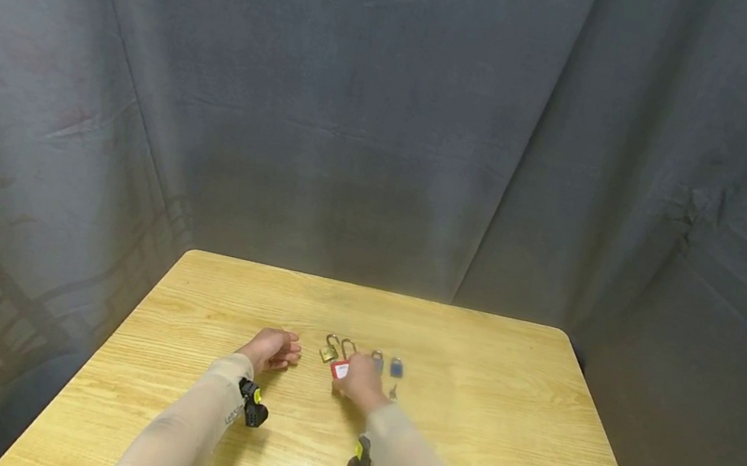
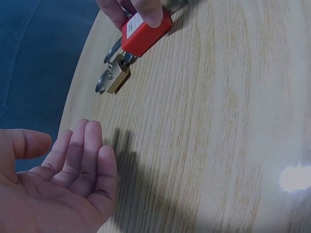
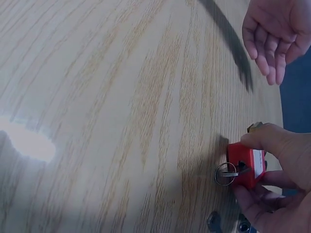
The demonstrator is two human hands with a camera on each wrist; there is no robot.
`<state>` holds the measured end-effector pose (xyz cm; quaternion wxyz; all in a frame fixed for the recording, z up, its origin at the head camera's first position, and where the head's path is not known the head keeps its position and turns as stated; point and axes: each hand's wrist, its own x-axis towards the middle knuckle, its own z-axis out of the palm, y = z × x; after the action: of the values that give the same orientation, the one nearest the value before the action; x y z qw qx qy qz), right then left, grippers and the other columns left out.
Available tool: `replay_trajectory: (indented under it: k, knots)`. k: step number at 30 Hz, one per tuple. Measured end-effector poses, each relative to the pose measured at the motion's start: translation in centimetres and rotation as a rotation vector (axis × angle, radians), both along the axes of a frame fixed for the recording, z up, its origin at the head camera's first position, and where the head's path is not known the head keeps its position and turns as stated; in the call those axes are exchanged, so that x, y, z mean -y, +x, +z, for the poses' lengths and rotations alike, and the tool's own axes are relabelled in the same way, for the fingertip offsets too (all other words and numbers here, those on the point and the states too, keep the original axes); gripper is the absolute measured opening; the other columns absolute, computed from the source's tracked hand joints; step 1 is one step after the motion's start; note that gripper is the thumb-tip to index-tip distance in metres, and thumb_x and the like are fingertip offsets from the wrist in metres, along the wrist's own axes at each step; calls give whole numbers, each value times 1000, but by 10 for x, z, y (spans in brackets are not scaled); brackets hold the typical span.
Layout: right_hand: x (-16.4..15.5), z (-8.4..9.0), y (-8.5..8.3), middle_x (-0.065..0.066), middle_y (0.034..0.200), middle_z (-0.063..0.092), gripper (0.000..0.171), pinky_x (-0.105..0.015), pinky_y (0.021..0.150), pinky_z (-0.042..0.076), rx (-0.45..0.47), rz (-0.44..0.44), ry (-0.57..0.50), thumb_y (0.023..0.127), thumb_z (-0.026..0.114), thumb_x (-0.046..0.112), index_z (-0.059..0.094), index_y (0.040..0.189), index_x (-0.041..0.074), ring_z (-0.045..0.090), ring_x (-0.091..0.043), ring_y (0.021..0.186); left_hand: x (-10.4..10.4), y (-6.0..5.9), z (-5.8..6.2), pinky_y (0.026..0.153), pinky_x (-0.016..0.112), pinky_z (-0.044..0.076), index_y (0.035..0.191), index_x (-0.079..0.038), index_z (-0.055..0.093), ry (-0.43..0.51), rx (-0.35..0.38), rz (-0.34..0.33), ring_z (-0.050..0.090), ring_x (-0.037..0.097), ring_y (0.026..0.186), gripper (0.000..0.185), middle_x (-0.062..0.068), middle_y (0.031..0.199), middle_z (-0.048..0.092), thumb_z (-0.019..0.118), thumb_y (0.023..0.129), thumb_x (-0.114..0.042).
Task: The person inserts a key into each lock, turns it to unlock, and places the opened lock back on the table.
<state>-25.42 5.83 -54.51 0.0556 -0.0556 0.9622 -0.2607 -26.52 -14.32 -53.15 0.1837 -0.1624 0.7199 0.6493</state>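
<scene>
My right hand [image 1: 362,379] grips a red padlock [image 3: 243,158] with a white label, thumb on one side and fingers on the other. A key on a split ring [image 3: 224,174] sticks out of the padlock's bottom. The shackle of the red padlock points away from me. Just left of it lies a brass padlock [image 2: 117,75] with its shackle up the table. My left hand [image 1: 272,350] hovers left of the padlocks, fingers relaxed and slightly bent, palm facing inward, holding nothing.
Right of my right hand are two blue padlocks, one partly behind the hand [image 1: 377,361] and another blue padlock [image 1: 397,368] beside it. Small keys [image 1: 393,394] lie nearer me. The wooden table [image 1: 493,451] ends at grey curtains [image 1: 353,180].
</scene>
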Motion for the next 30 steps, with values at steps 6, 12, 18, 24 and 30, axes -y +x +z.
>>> replay_trajectory:
  k: [6,12,18,24,30]
  knots:
    - [1,-1,-1,-11,79,56,31,-36,68,52,13,25,12,66,84,10,63,85,-3,53,-24,73,1,-1,-1,75,26,54,135,7,48,-8,0,9,67,12,78,39,24,123,62,41,98,-3]
    - [1,-2,0,-12,82,58,36,-39,71,53,-9,44,28,68,84,13,63,92,-5,54,-25,78,2,-3,-2,73,25,54,135,7,48,-13,2,9,67,13,79,40,22,123,62,40,97,-2]
    - [-6,4,5,-14,87,62,37,-36,69,54,-7,79,-47,75,80,15,64,100,-7,56,-24,77,1,-3,-1,74,25,54,136,6,48,-11,8,10,67,14,81,39,23,125,61,41,99,-7]
    - [-31,15,5,-19,106,65,37,-32,66,55,-35,97,-228,90,65,16,60,118,-9,61,-22,73,3,-3,1,74,26,54,136,6,48,-5,9,17,67,14,80,40,23,125,61,42,97,-4]
    - [-70,26,0,-8,101,67,25,-35,73,56,-116,26,-288,96,58,21,63,115,5,64,-21,85,4,-2,0,75,26,54,136,6,48,-12,10,15,67,15,81,40,23,125,61,42,97,-3]
